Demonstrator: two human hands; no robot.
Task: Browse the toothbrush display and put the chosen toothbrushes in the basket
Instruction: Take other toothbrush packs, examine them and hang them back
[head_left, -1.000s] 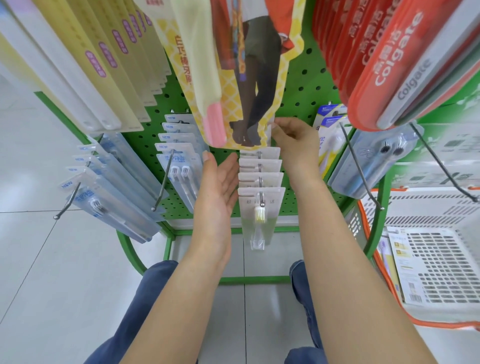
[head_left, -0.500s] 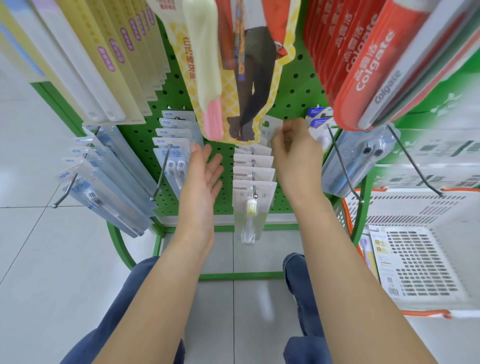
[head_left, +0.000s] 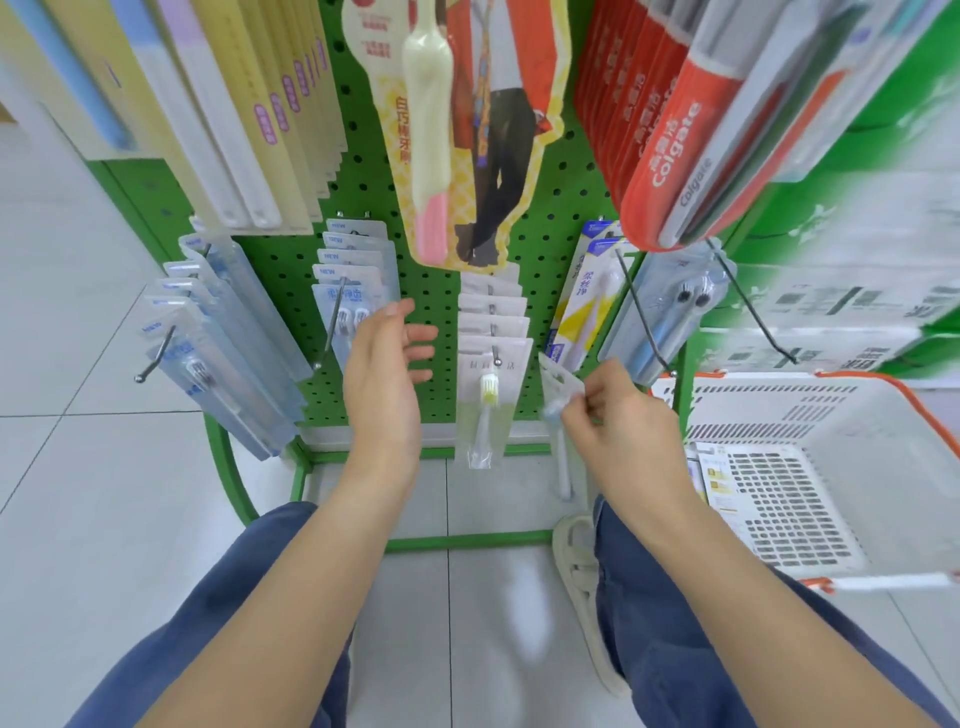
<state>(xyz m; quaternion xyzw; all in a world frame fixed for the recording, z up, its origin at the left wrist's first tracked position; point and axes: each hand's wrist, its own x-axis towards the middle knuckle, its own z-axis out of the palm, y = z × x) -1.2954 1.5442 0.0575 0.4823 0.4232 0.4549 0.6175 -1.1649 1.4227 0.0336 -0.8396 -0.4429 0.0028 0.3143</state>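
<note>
Toothbrush pack in our right hand, basket to its right.

The toothbrush pack (head_left: 558, 405) hangs roughly upright, card top tilted left, pinched by our right hand (head_left: 618, 415) clear of the hooks. The basket (head_left: 883, 410) lies just right, nearest this hand. Our left hand (head_left: 387, 374) hovers spread, holding nothing.

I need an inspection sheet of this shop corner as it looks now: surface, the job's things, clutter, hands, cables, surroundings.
Surface: pale floor tiles.
Job's things: green pegboard rack with hanging toothbrush packs; front pack on the middle hook shows a yellow-bristled brush; one clear toothbrush pack is off the hooks; white basket with orange rim at the right holds flat packs.
Clutter: nothing seen.
Hands: left hand open beside the middle hook, holding nothing; right hand pinches the clear toothbrush pack.
Cables: nothing seen.
Surroundings: red Colgate packs above right.
</note>
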